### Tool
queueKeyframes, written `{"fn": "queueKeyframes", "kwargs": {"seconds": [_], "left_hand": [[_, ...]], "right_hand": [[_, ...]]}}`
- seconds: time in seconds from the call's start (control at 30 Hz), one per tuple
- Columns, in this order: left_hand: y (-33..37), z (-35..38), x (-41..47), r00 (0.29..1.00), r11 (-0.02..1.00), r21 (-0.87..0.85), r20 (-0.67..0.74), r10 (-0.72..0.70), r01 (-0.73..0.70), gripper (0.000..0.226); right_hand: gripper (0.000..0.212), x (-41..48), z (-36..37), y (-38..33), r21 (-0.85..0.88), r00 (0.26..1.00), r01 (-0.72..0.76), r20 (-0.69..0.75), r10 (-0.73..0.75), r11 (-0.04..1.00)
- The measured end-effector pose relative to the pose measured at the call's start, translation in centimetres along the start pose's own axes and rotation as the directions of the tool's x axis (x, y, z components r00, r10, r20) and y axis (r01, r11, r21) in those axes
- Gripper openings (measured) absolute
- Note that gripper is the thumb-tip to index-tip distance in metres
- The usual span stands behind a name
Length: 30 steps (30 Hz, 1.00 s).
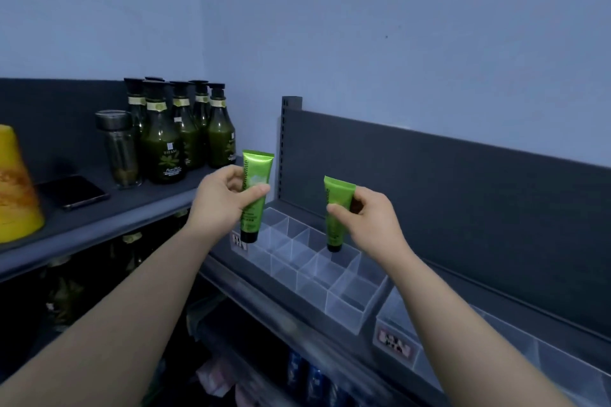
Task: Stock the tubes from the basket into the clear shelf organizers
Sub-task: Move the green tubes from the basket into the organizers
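My left hand (pixel 221 197) grips a green tube with a black cap (pixel 255 175), held upright, cap down, above the left end of the clear organizer (pixel 347 307). My right hand (pixel 367 215) pinches a second green tube (pixel 337 198), also cap down, with its cap at the rim of a rear compartment near the organizer's middle. The organizer's compartments look empty. A second clear organizer (pixel 496 334) sits to the right on the same shelf. The basket is not in view.
Several dark green bottles (pixel 165 142), a glass jar (pixel 120 149), a phone (pixel 74 192) and a yellow object (pixel 15 185) stand on the left shelf. A dark back panel (pixel 463 192) rises behind the organizers. Lower shelves hold blue items (pixel 307 377).
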State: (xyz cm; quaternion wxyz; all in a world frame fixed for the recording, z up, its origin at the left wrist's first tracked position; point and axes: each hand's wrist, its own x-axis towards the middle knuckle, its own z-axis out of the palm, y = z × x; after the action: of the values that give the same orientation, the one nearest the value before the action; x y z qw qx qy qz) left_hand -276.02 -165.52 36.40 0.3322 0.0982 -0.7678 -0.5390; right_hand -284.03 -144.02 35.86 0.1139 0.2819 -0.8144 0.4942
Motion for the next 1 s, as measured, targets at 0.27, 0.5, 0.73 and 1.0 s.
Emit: {"fn": "queueKeyframes", "kwargs": {"seconds": [0.27,0.5,0.73,1.0], "left_hand": [[-4.5,1.5,9.2,0.991,0.997,0.080,0.131,-0.032,0.021,0.024],[-9.9,2.8,15.6,0.933,0.980,0.200,0.354,-0.060,-0.013,0.018],[-14.3,3.2,18.1,0.791,0.970,0.242,0.592,-0.155,0.010,0.025],[-15.5,3.1,19.1,0.698,0.988,0.151,0.710,-0.086,-0.031,0.020]], "right_hand": [[0.009,6.1,3.5,1.5,0.016,0.998,-0.053,-0.030,0.054,0.998],[0.009,9.3,6.2,2.0,0.018,0.985,-0.144,-0.097,0.145,0.989],[0.008,10.3,8.7,1.9,-0.015,0.969,-0.206,-0.145,0.202,0.978],[0.009,10.1,11.4,2.0,-0.028,0.944,-0.257,-0.220,0.244,0.966]]}}
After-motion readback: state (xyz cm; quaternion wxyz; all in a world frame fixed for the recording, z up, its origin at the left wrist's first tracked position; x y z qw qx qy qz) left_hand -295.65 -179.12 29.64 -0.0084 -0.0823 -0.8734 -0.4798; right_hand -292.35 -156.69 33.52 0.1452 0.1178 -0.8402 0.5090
